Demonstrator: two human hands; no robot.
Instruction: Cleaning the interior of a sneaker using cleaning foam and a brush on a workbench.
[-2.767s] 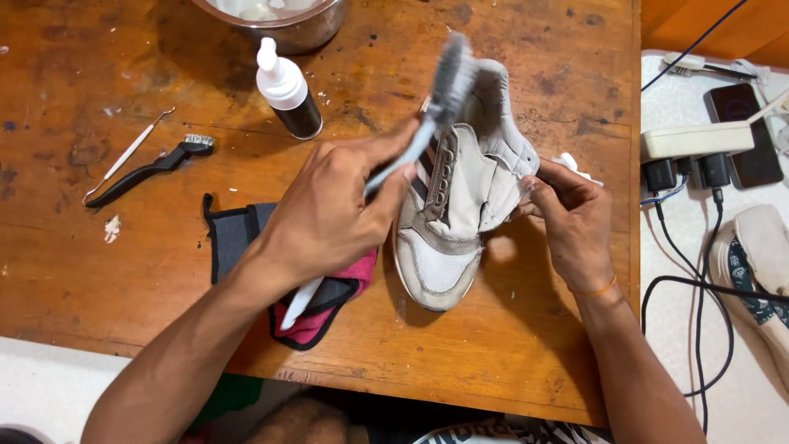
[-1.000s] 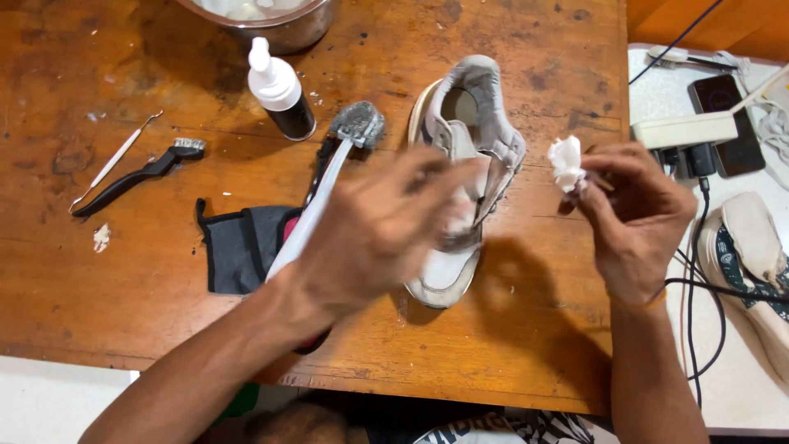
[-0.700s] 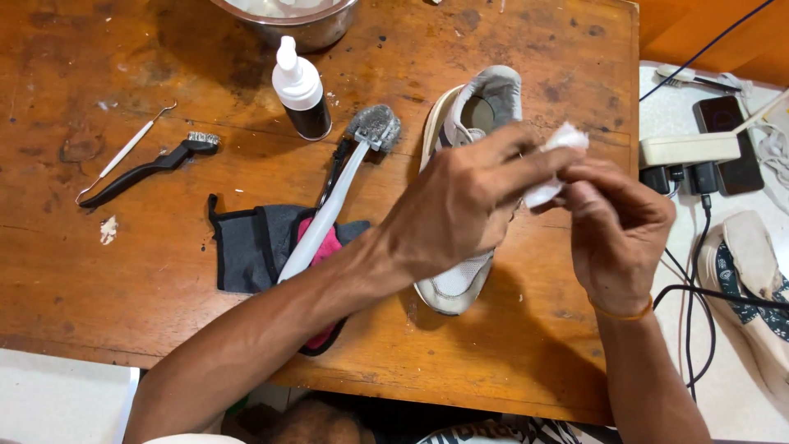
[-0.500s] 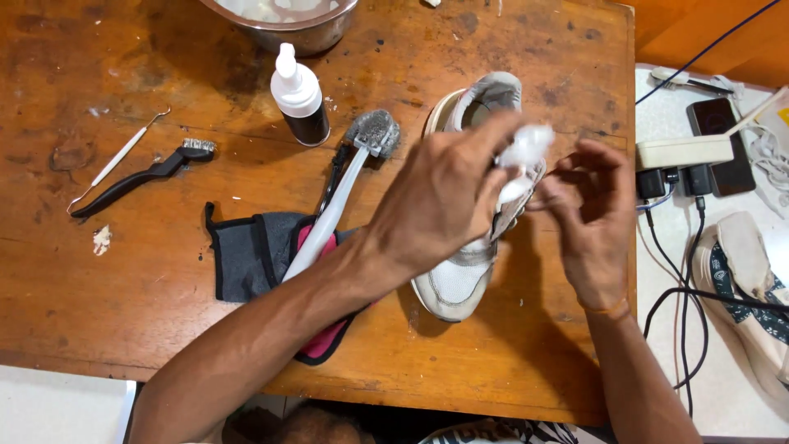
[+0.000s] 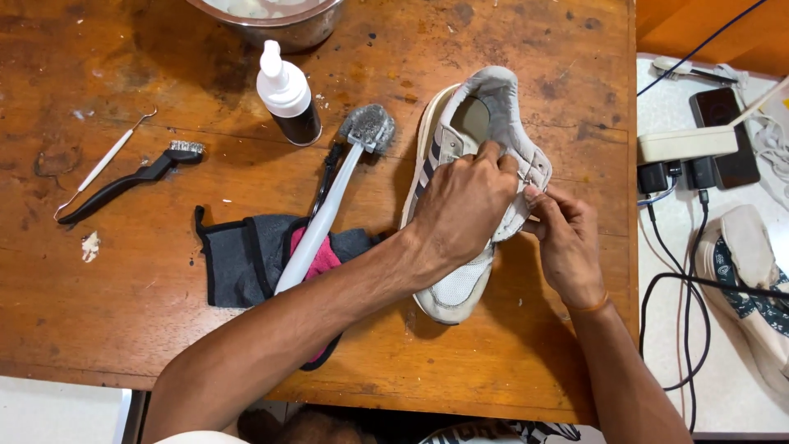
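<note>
Worktop [image 5: 123, 312]: worn brown wood, bearing everything listed below; a stainless bowl [image 5: 283, 20] sits at its far edge, out of your way.

Sneaker [image 5: 464, 189]: white and grey, dark side stripes, lying near the right side of the worktop, toe toward you and heel away, so the open collar faces up for access.

Left hand [image 5: 464, 205]: laid over the middle of the sneaker, fingers curled across the laces and tongue; its grip is closed on the upper, seemingly to pin the shoe flat.

Right hand [image 5: 567, 242]: at the sneaker's right flank, fingertips pinched together against the collar edge. Whether anything is held in that pinch, you cannot tell.

Dark cloth [image 5: 246, 259]: spread left of the sneaker, pink fabric showing at its middle.

Long brush [image 5: 329, 201]: white handle resting on the cloth, grey bristle head pointing away, parked within reach.

Dropper bottle [image 5: 286, 94]: upright, white cap, dark base.

Small black brush [image 5: 123, 182]: far left, beside a thin metal pick [image 5: 103, 163].
</note>
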